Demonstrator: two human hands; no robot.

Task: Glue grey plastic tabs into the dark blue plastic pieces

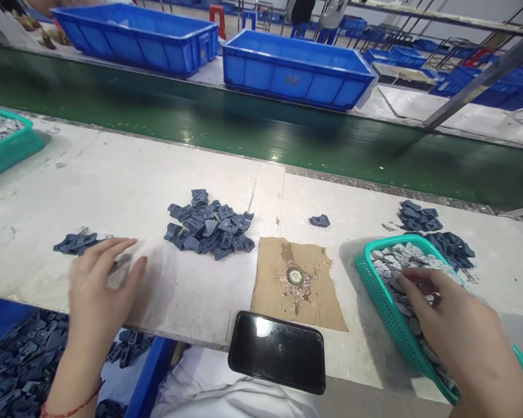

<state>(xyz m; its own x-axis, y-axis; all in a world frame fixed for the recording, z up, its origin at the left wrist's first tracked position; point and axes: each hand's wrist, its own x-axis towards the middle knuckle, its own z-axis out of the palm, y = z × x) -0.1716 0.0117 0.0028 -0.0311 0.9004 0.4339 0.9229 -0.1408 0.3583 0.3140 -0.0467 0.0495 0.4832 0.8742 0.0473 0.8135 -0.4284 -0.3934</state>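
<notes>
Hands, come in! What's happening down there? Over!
Right hand at small grey pieces in green plastic basket. Left hand open beside dark-blue plastic pieces on white table. Black rectangular phone at table edge, between hands.

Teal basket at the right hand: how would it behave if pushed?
The teal basket likely slides rather than rolls, being long and straight-sided. Its perforated wall may flex slightly. Its loose gray pieces could shift.

Two baskets, one phone, perhaps four part-heaps
</notes>
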